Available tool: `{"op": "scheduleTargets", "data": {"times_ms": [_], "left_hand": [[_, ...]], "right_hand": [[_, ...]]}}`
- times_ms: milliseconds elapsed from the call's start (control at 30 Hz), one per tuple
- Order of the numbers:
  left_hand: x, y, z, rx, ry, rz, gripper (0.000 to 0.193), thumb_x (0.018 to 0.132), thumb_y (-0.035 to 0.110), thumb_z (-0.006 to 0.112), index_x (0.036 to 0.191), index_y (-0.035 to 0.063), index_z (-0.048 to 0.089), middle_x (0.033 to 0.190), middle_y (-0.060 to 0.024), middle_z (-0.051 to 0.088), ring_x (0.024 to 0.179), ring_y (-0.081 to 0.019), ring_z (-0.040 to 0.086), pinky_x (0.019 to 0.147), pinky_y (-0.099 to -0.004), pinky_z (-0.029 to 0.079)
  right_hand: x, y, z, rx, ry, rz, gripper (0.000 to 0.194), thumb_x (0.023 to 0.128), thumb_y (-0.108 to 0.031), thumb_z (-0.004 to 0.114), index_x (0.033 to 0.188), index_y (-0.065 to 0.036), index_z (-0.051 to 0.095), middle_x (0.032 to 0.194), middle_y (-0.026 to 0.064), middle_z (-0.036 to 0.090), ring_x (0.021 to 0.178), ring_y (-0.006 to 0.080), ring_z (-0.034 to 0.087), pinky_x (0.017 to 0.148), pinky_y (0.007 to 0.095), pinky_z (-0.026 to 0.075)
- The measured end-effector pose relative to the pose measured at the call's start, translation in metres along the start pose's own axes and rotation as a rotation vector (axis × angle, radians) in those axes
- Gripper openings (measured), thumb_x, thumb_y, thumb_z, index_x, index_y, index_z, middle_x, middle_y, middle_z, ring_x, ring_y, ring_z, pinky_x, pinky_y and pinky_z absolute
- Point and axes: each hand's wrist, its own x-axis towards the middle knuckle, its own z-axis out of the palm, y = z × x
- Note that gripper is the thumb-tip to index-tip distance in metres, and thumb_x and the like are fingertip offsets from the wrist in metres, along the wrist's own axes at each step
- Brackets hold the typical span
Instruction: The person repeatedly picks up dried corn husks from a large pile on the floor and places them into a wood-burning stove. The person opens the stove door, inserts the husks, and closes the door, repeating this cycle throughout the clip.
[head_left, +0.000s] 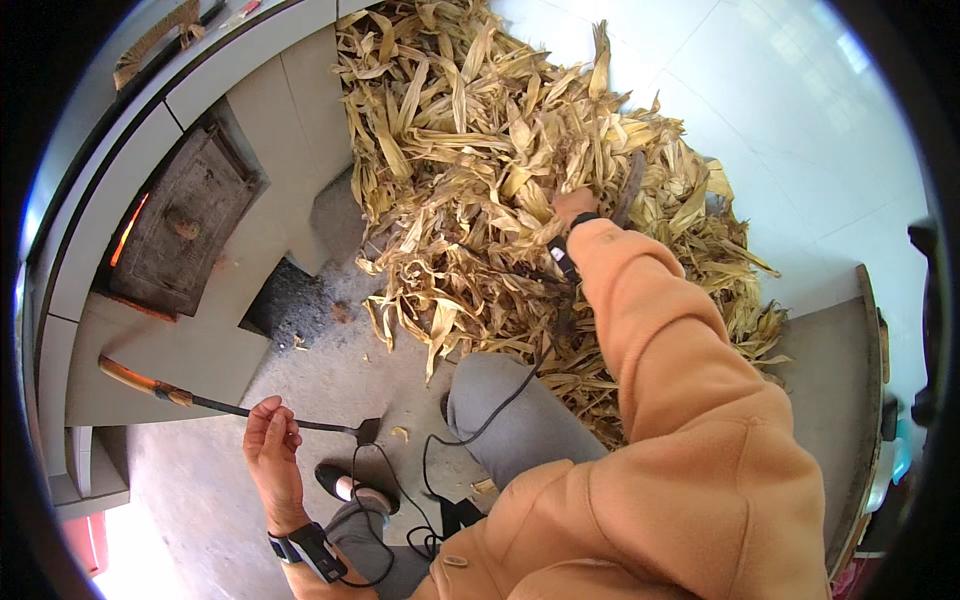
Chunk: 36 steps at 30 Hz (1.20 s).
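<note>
My right hand (574, 204) reaches into a large heap of dry corn husks (480, 142); its fingers are partly hidden among the husks, so its grip cannot be told. My left hand (271, 435) is at the lower left with its fingers loosely curled. It overlaps the dark shaft of a long-handled metal fire tool (322, 426); whether it holds the shaft cannot be told. This tool has a wooden handle end at the left and a small flat blade near my shoe. A dark curved stick (632, 184) lies in the husks beside my right hand.
At the left, a tiled stove has a metal fire door (184, 225) with an orange glow at its edge. Ash (296, 300) lies in the opening below. Black cables (480, 431) run across my legs. A hand brush (157, 41) lies on the stove top.
</note>
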Motion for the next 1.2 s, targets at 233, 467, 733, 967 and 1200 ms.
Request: {"op": "scheduleTargets", "data": {"times_ms": [233, 467, 733, 967, 1200], "left_hand": [[-0.003, 0.001, 0.003, -0.031, -0.031, 0.009, 0.017, 0.089, 0.009, 0.051, 0.105, 0.0034, 0.055, 0.084, 0.0004, 0.055, 0.07, -0.0056, 0.049, 0.062, -0.0178, 0.04], [-0.002, 0.003, 0.004, -0.032, -0.054, 0.02, 0.017, 0.089, 0.01, 0.051, 0.104, 0.0045, 0.056, 0.084, 0.0015, 0.055, 0.072, -0.0051, 0.05, 0.063, -0.0178, 0.04], [-0.002, 0.002, -0.001, -0.065, -0.094, 0.049, 0.015, 0.088, 0.011, 0.054, 0.102, 0.0071, 0.058, 0.086, 0.0021, 0.057, 0.072, -0.005, 0.05, 0.064, -0.0177, 0.039], [0.001, 0.001, 0.017, 0.075, -0.154, 0.067, 0.019, 0.087, 0.015, 0.056, 0.104, 0.009, 0.06, 0.087, 0.0023, 0.06, 0.074, -0.0068, 0.052, 0.066, -0.0205, 0.041], [-0.007, 0.002, 0.055, -0.148, -0.335, 0.013, 0.028, 0.091, 0.026, 0.053, 0.109, 0.005, 0.057, 0.094, -0.0001, 0.062, 0.082, -0.0094, 0.056, 0.074, -0.0259, 0.045]], "right_hand": [[-0.045, 0.015, -0.093, 0.451, 0.007, -0.008, 0.038, 0.082, -0.008, 0.062, 0.112, 0.01, 0.047, 0.062, 0.004, 0.041, 0.051, 0.0155, 0.034, 0.052, 0.0381, 0.032], [-0.084, 0.02, -0.145, 0.852, -0.23, -0.162, 0.086, 0.08, -0.015, 0.07, 0.141, 0.003, 0.012, 0.115, 0.0207, 0.05, 0.099, 0.0295, 0.051, 0.074, 0.0453, 0.044], [-0.133, -0.039, -0.161, 1.05, -0.456, -0.235, 0.055, 0.082, -0.018, 0.068, 0.122, 0.01, 0.042, 0.128, 0.0222, 0.043, 0.113, 0.0305, 0.046, 0.094, 0.0437, 0.038], [-0.197, -0.081, -0.145, 1.16, -1.061, -0.534, 0.037, 0.091, -0.016, 0.051, 0.124, 0.001, 0.043, 0.108, 0.0086, 0.056, 0.098, 0.0212, 0.057, 0.087, 0.0369, 0.049], [-0.301, -0.107, -0.049, 1.028, -1.666, -0.342, 0.03, 0.088, -0.016, 0.056, 0.111, 0.003, 0.054, 0.102, 0.0113, 0.06, 0.095, 0.0221, 0.059, 0.084, 0.0351, 0.048]]}}
